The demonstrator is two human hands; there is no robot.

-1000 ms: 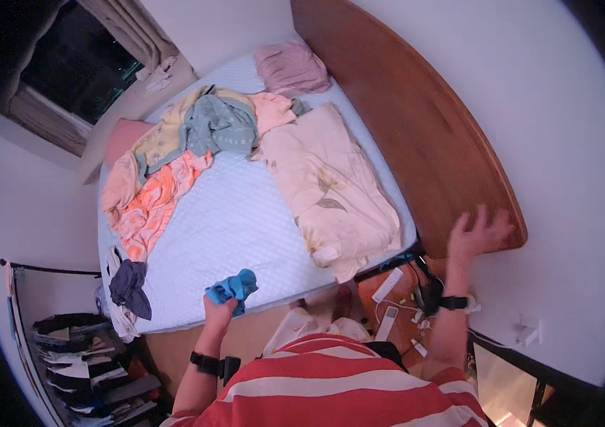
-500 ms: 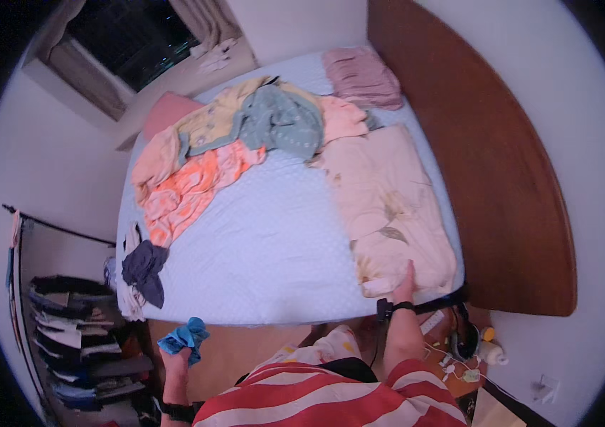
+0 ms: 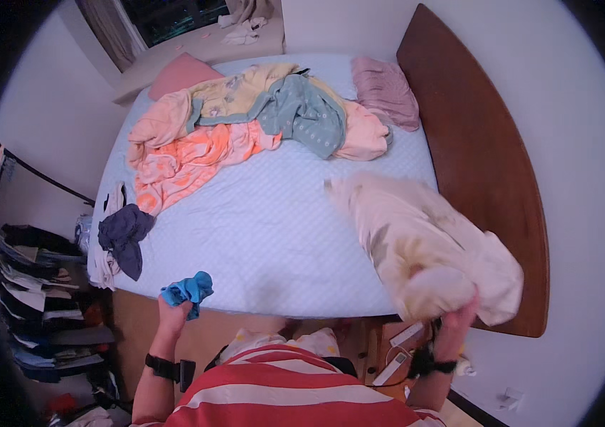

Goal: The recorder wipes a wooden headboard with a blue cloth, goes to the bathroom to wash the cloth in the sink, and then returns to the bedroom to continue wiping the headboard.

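Note:
My left hand (image 3: 175, 313) is closed around a crumpled blue cloth (image 3: 190, 290) by the bed's near edge. At the right, my right hand (image 3: 461, 314) grips the near end of a cream pillow (image 3: 423, 235) with a leaf and flower print. The pillow is tilted and lifted at its near end, smeared by motion, with one corner hanging over the bed's right side. Whether its far end still touches the pale blue mattress cover (image 3: 267, 235) I cannot tell.
Peach, orange, yellow and grey-green blankets (image 3: 302, 114) lie heaped across the bed. A dark garment (image 3: 126, 235) rests at the left edge. Behind are a pink pillow (image 3: 183, 77) and a mauve one (image 3: 385, 92). A wooden headboard (image 3: 484, 164) borders the right; a clothes rack (image 3: 43, 285) stands left.
My right hand has moved right and raised the cream pillow's near end, swinging it off to the right. My left hand, holding the blue cloth, has risen slightly. The view has shifted.

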